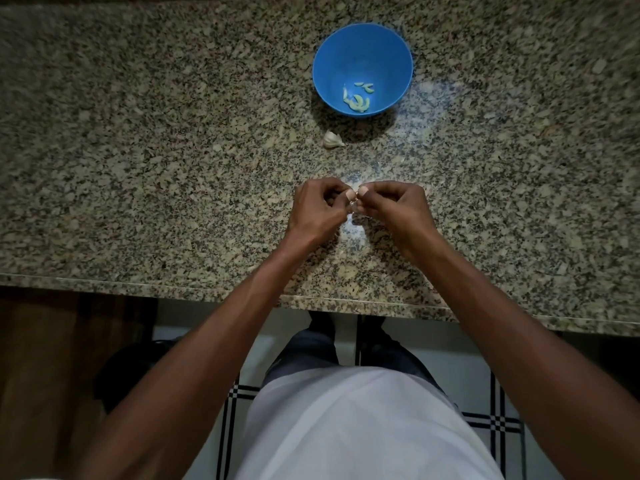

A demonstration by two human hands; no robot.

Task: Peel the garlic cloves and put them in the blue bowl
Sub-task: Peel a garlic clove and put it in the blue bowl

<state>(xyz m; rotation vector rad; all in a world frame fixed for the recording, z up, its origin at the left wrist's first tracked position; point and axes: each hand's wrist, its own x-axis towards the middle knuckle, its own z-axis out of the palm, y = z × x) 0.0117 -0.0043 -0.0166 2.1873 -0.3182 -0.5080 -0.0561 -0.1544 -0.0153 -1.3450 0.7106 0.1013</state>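
Both hands over the near middle of the speckled granite bench [138, 140], raised a little or resting on it (cannot tell which). Left hand [317, 209] and right hand [398, 209] curled inward, thumb tips almost touching, pinching between them a garlic clove [354, 206], mostly hidden behind the fingers; only a pale sliver and a bit of papery skin showing. Likely mid-peel, skin being worked loose with the thumbnails.

Risks from here, as judgement only: a small, slick clove squeezed from two sides, so liable to pop out and skid across the polished stone or drop over the near edge to the tiled floor [485, 386]. Thin skin prone to tearing into scraps and clinging to the fingers, then riding along into the bowl. Too hard a dig with a nail, and a gouged or split clove. Dim light and a busy stone pattern (pale flecks much the colour of garlic skin), so any dropped piece hard to find again.

Blue bowl [346, 50] farther back on the bench, slightly right of the hands, well apart from them. Inside, near the bottom on the near side, a small cluster of peeled cloves [356, 102], pale greenish against the blue; exact count unclear. Between bowl and hands, just beside the bowl's near edge, one unpeeled garlic piece [333, 139] lying on the stone, white skin still on, waiting its turn.
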